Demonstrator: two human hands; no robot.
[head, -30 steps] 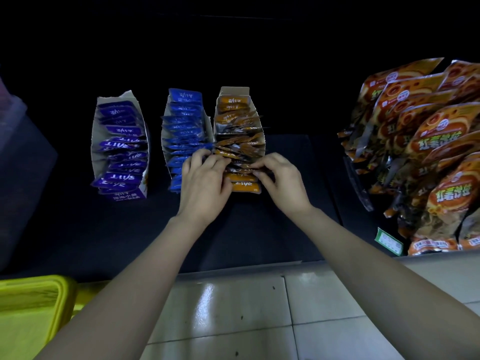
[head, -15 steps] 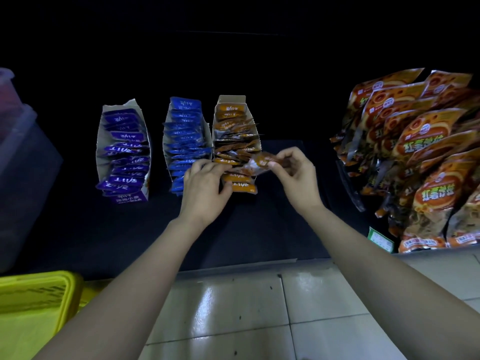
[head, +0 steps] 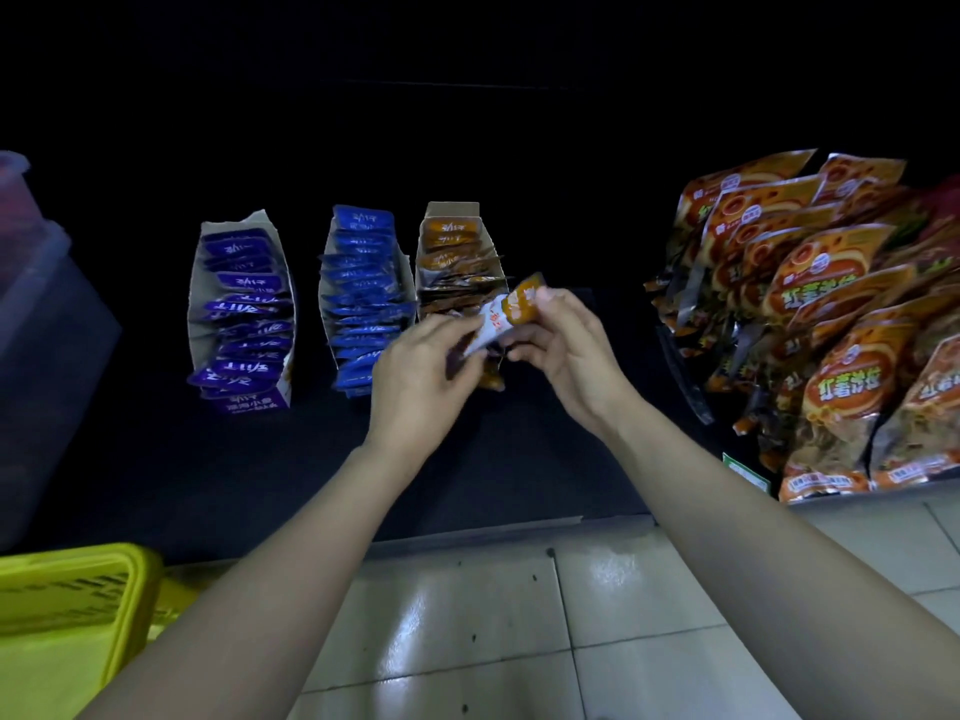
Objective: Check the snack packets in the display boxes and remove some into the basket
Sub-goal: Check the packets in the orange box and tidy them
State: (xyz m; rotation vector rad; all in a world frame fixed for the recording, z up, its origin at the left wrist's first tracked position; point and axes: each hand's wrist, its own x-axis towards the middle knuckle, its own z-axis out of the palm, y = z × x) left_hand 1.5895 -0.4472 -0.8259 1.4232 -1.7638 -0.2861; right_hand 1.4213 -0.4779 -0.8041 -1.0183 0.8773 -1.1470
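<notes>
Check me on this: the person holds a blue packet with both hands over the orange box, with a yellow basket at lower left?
Not quite: the head view shows the packet is orange and white, not blue. The left hand and right hand both hold it over the orange box, yellow basket at lower left.

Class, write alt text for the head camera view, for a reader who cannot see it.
The left hand and right hand pinch an orange-and-white snack packet over a cardboard display box of orange packets on a dark shelf. Two cardboard boxes of blue packets stand left of it, large orange snack bags right, a yellow plastic basket lower left.
</notes>
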